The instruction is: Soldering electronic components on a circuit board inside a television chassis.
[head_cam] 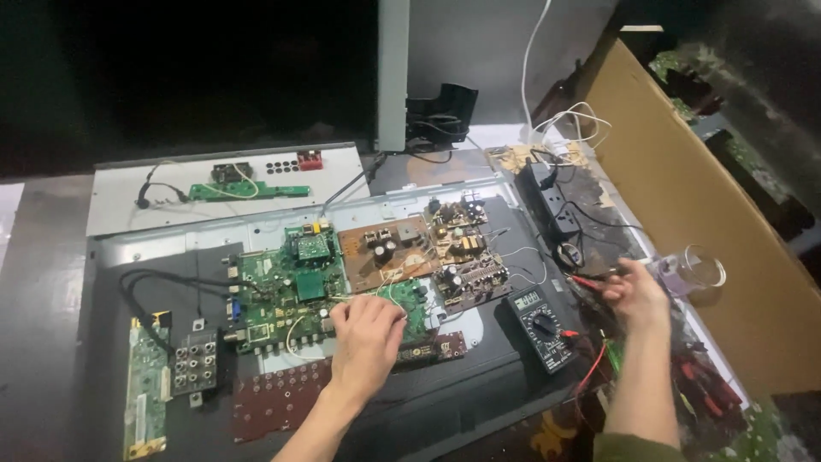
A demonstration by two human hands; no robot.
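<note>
Resting on the green main board, the left hand has its fingers curled loosely, the tips pressing thin white wires against the board's right edge; whether it pinches one I cannot tell. The right hand is closed around a red probe, held off to the side just right of the black multimeter, near a clear glass.

As a judgement, the work is midway: the flat panel's back lies opened on the surface, the brown power board and smaller boards are exposed, and the meter sits ready with its leads attached. The probe is well apart from any board, so no reading is being taken at this moment. Only the head view is given.
</note>
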